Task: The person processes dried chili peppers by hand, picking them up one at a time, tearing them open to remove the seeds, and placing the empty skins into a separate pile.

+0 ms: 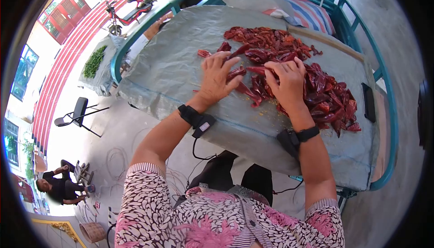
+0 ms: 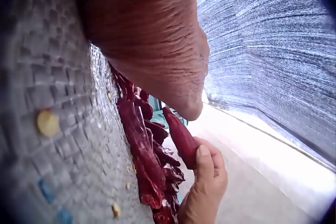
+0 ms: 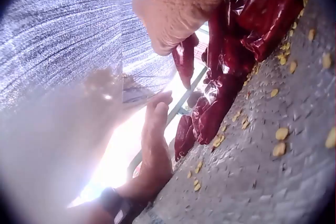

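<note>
My right hand pinches a dark red dried chili pepper, whose tip points toward my left hand. My left hand is just left of that tip, fingers spread and slightly bent. In the right wrist view, the left hand shows no pepper between thumb and fingers. A few loose chilies lie on the woven cover below and between the hands. Beside and under the right forearm spreads a heap of whole dried chilies. Past the hands lies a pile of smaller red chili pieces.
A grey woven sheet covers the cart bed, with yellow seeds scattered on it. Teal rails edge the cart. A black phone lies at the right. Stuffed sacks sit at the far end.
</note>
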The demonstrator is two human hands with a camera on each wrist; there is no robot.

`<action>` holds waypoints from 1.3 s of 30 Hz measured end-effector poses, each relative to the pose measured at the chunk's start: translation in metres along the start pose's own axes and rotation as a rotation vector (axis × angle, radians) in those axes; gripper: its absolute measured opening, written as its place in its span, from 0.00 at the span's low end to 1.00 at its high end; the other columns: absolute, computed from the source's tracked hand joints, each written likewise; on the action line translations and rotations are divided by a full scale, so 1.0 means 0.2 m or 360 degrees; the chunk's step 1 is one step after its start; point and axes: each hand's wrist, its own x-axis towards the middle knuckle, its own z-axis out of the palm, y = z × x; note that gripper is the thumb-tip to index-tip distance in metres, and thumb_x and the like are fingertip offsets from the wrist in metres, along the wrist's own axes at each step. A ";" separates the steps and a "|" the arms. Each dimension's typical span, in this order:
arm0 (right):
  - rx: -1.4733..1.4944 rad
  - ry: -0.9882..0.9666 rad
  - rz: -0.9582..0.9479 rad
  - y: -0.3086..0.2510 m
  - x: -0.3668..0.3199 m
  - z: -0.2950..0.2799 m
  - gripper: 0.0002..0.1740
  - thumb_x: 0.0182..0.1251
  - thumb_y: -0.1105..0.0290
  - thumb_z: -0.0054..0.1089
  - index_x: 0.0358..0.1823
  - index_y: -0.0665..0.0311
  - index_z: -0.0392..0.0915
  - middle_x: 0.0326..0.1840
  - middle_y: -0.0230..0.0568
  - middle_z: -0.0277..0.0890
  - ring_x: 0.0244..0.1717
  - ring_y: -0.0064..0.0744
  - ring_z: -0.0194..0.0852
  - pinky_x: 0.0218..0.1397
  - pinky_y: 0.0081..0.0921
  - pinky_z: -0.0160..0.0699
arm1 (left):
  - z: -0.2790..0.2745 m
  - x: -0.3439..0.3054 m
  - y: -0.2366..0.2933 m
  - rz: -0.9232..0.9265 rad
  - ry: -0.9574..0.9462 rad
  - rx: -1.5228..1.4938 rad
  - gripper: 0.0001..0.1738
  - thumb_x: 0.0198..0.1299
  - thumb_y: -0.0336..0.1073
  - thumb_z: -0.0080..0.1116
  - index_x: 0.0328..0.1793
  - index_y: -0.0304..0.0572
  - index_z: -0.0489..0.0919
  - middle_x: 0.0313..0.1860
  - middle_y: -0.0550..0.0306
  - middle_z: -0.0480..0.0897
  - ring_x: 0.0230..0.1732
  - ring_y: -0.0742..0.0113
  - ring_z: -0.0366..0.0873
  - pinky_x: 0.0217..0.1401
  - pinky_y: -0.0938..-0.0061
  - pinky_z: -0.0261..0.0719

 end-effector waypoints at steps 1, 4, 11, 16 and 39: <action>0.0027 0.0024 -0.0113 -0.01 0.01 0.00 0.07 0.65 0.66 0.73 0.44 0.51 0.86 0.31 0.29 0.83 0.43 0.35 0.79 0.75 0.49 0.65 | 0.00 0.00 0.00 0.0043 -0.0015 -0.0015 0.31 0.64 0.55 0.65 0.71 0.55 0.79 0.72 0.49 0.73 0.75 0.47 0.66 0.77 0.49 0.56; 0.0198 -0.0102 -0.0226 -0.04 0.01 0.02 0.08 0.65 0.65 0.73 0.44 0.51 0.86 0.31 0.29 0.83 0.42 0.34 0.79 0.72 0.47 0.69 | 0.00 0.02 0.00 0.0179 -0.0084 -0.0057 0.30 0.66 0.60 0.63 0.69 0.57 0.82 0.70 0.51 0.74 0.75 0.47 0.66 0.77 0.49 0.56; 0.0415 -0.0313 -0.0208 -0.03 -0.02 0.02 0.16 0.63 0.64 0.74 0.52 0.53 0.85 0.37 0.32 0.85 0.47 0.39 0.79 0.67 0.43 0.72 | 0.07 0.01 -0.03 0.0393 -0.0238 -0.0182 0.15 0.60 0.44 0.71 0.52 0.52 0.87 0.60 0.61 0.83 0.71 0.48 0.71 0.74 0.50 0.62; 0.0325 -0.0085 -0.0095 -0.02 0.00 -0.03 0.25 0.68 0.63 0.70 0.65 0.57 0.78 0.56 0.41 0.84 0.57 0.48 0.80 0.67 0.46 0.72 | 0.05 0.01 -0.05 -0.0063 0.0031 0.0102 0.13 0.57 0.41 0.72 0.47 0.49 0.87 0.58 0.60 0.84 0.69 0.49 0.72 0.73 0.51 0.63; 0.0421 -0.0049 0.0083 0.01 -0.03 0.02 0.20 0.71 0.65 0.67 0.62 0.60 0.80 0.52 0.44 0.84 0.54 0.48 0.81 0.60 0.42 0.78 | 0.30 0.32 0.00 0.0300 -0.0450 0.0359 0.18 0.52 0.35 0.66 0.52 0.47 0.83 0.50 0.60 0.84 0.57 0.57 0.78 0.61 0.59 0.72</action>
